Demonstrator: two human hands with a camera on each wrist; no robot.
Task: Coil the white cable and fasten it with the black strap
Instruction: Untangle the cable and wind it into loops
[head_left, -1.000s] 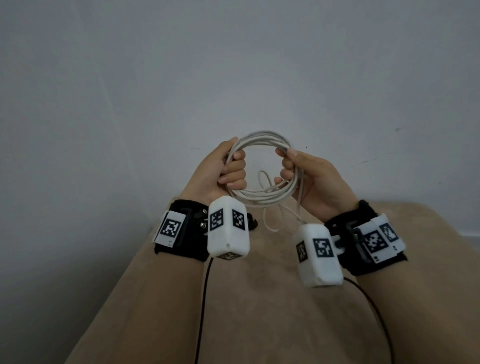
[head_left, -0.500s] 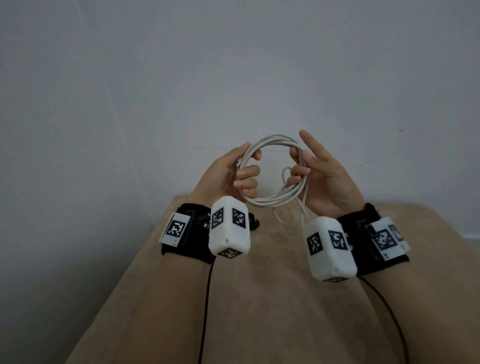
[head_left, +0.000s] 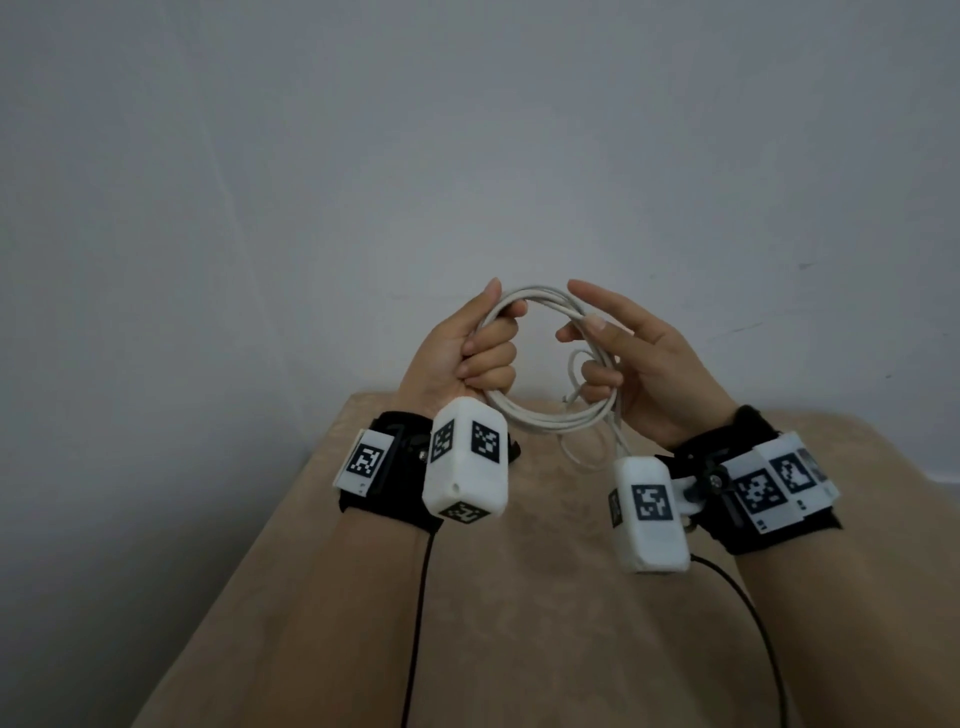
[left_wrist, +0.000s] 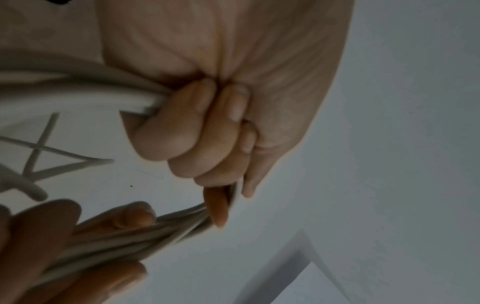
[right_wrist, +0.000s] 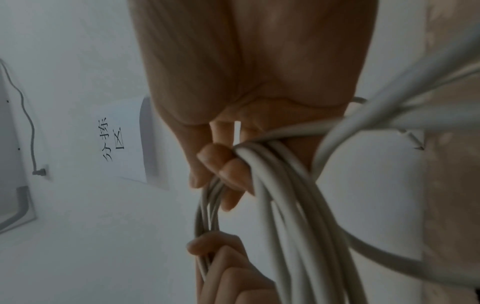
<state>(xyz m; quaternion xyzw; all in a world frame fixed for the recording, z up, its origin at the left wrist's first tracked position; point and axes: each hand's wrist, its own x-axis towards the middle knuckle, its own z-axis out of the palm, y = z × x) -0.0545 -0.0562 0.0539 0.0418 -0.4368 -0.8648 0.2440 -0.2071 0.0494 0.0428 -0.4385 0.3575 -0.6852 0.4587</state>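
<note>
The white cable (head_left: 545, 422) is wound into a ring of several loops, held up in front of the wall. My left hand (head_left: 485, 351) grips the ring's left side in a fist (left_wrist: 197, 131), with the strands (left_wrist: 78, 94) running through the palm. My right hand (head_left: 597, 353) holds the right side, its thumb and lower fingers curled round the bundle (right_wrist: 280, 205) and its index finger straight. A loose tail (head_left: 582, 457) hangs below the ring. A small black piece (head_left: 513, 449) shows beside the left wrist camera; I cannot tell whether it is the strap.
Below the hands lies a tan cloth-covered table (head_left: 519, 613), whose left edge drops off into shadow. A plain grey wall (head_left: 467, 156) stands close behind. Black leads (head_left: 418, 623) trail from both wrist units. A paper sign (right_wrist: 114, 142) hangs on the wall.
My right hand loosened its full grip, spread its fingers, then closed its thumb and lower fingers on the coil again with the index finger straight. Left hand keeps its grip.
</note>
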